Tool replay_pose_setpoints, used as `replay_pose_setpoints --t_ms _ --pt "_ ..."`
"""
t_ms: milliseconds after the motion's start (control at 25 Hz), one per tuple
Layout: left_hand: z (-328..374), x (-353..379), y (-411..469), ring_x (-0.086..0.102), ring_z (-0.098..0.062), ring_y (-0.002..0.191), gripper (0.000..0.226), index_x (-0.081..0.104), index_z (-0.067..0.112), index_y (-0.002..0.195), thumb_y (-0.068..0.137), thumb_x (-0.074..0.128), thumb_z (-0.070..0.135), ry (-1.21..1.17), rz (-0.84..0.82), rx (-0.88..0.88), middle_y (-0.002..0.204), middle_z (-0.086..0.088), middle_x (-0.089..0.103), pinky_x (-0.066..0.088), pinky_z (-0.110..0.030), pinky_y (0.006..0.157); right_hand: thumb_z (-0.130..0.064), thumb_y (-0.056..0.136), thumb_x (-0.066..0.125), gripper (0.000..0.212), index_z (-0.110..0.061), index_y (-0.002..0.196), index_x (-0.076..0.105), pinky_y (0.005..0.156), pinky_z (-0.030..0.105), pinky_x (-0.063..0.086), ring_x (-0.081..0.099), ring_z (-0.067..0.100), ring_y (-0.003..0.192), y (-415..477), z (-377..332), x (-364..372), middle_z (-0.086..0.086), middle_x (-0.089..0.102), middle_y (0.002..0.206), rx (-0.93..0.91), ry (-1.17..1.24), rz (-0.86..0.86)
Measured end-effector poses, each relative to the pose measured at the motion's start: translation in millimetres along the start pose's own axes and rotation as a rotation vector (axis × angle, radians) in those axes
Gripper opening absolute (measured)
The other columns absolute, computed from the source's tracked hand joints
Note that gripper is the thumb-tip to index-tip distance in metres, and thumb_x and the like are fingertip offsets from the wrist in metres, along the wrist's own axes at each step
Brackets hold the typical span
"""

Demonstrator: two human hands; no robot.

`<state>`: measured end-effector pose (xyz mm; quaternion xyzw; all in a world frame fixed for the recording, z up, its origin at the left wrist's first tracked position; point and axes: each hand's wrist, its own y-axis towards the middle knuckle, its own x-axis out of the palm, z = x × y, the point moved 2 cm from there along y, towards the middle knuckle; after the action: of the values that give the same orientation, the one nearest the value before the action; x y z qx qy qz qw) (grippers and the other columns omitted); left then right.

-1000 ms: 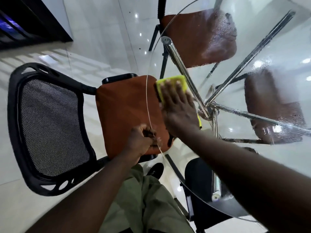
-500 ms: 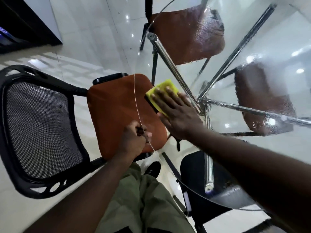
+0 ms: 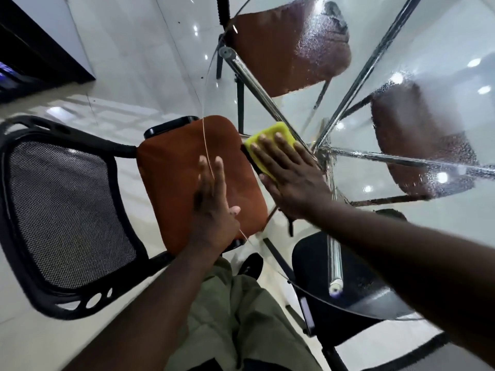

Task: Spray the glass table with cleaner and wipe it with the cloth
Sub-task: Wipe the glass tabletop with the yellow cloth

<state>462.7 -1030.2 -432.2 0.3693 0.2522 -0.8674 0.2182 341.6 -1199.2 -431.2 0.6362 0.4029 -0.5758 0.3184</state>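
The round glass table (image 3: 442,49) fills the right of the head view, with spray droplets across its far and right parts. A yellow cloth (image 3: 270,135) with a dark underside lies flat on the glass near the left rim. My right hand (image 3: 289,175) presses on it with straight, spread fingers. My left hand (image 3: 213,202) is at the table's thin left edge, fingers stretched out straight, holding nothing. No spray bottle is in view.
A black mesh-backed chair (image 3: 67,210) with an orange seat (image 3: 176,178) stands tight against the table's left rim. Two more orange-seated chairs (image 3: 289,46) and chrome table legs (image 3: 257,87) show through the glass. A black chair (image 3: 316,263) sits under the near edge.
My left hand, which pinched the table's edge with curled fingers, has opened out flat. My right hand has kept the cloth pressed near the left rim, turning slightly.
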Motion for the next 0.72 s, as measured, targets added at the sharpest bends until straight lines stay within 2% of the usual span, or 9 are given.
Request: replay_pose_setpoints --t_ms 80,120,240,320,400,520,560,640,720 --pt "-7.1 3.8 2.2 -0.011 -0.03 0.159 0.11 -0.005 0.02 0.164 0.088 0.074 0.019 0.243 0.008 0.122 0.171 -0.004 -0.019 0.013 -0.054 0.127 -0.051 0.113 0.029 0.061 -0.036 0.17 0.016 0.133 0.045 0.012 0.005 0.018 0.166 13.0 34.2 -6.1 -0.008 0.01 0.179 -0.189 -0.049 -0.066" --pt "-12.1 6.2 4.6 -0.016 -0.029 0.158 0.105 -0.005 0.018 0.164 0.09 0.07 0.023 0.307 -0.015 0.144 0.171 -0.003 -0.019 0.005 -0.055 0.127 -0.051 0.113 0.03 0.06 -0.037 0.17 0.017 0.133 0.046 0.014 0.007 0.018 0.166 22.3 52.2 -7.0 -0.008 0.011 0.178 -0.11 -0.026 -0.04" --pt "-13.5 4.8 8.1 -0.025 -0.025 0.155 0.097 -0.01 0.015 0.163 0.097 0.058 0.036 0.458 -0.083 0.168 0.17 -0.003 -0.023 -0.007 -0.054 0.126 -0.051 0.111 0.028 0.063 -0.04 0.17 0.009 0.132 0.048 0.014 0.004 0.017 0.166 18.1 57.0 -10.2 -0.01 0.006 0.179 0.46 0.106 0.094" --pt "-11.1 0.0 8.0 -0.025 -0.023 0.156 0.095 -0.012 0.015 0.163 0.099 0.054 0.04 0.513 -0.098 0.171 0.17 -0.004 -0.023 -0.009 -0.053 0.126 -0.051 0.11 0.025 0.066 -0.037 0.17 0.002 0.133 0.049 0.01 -0.002 0.018 0.166 -10.7 18.2 -1.7 -0.009 -0.002 0.179 0.647 0.137 0.1" --pt "-9.5 -1.4 7.7 -0.019 -0.024 0.157 0.094 -0.008 0.014 0.163 0.098 0.055 0.039 0.521 -0.086 0.183 0.171 -0.006 -0.019 -0.006 -0.052 0.126 -0.05 0.11 0.027 0.066 -0.034 0.171 0.006 0.133 0.05 0.009 -0.001 0.02 0.166 -34.1 -9.0 1.8 -0.006 0.001 0.179 0.458 0.096 0.055" --pt "-11.1 2.3 7.2 -0.006 -0.027 0.159 0.086 0.005 0.01 0.164 0.095 0.051 0.035 0.511 -0.045 0.226 0.173 -0.011 -0.003 0.003 -0.052 0.128 -0.049 0.112 0.033 0.063 -0.034 0.17 0.015 0.133 0.048 0.013 0.003 0.019 0.166 -23.5 16.1 -2.1 -0.007 0.009 0.179 -0.125 -0.053 -0.065" --pt "-10.9 2.7 7.5 -0.001 -0.029 0.16 0.084 0.012 0.007 0.163 0.093 0.048 0.035 0.505 -0.027 0.239 0.172 -0.014 0.003 0.005 -0.053 0.128 -0.049 0.113 0.034 0.062 -0.035 0.17 0.015 0.133 0.047 0.013 0.003 0.018 0.166 -10.9 35.4 -5.5 -0.008 0.009 0.179 -0.207 -0.067 -0.087" --pt "-1.5 -0.3 14.6 0.013 -0.036 0.156 0.077 0.029 0.001 0.157 0.093 0.047 0.039 0.475 0.017 0.252 0.166 -0.021 0.021 0.012 -0.054 0.127 -0.049 0.113 0.034 0.061 -0.036 0.17 0.017 0.132 0.048 0.016 0.007 0.017 0.166 7.8 64.1 -9.3 -0.007 0.012 0.178 -0.021 -0.013 0.003" --pt "13.8 -7.4 27.7 0.02 -0.039 0.151 0.065 0.041 0.001 0.146 0.098 0.049 0.043 0.407 0.051 0.224 0.155 -0.022 0.031 0.019 -0.054 0.126 -0.05 0.111 0.03 0.064 -0.037 0.17 0.009 0.133 0.048 0.014 0.003 0.017 0.166 -3.0 49.6 -9.8 -0.009 0.005 0.179 0.409 0.081 0.083"
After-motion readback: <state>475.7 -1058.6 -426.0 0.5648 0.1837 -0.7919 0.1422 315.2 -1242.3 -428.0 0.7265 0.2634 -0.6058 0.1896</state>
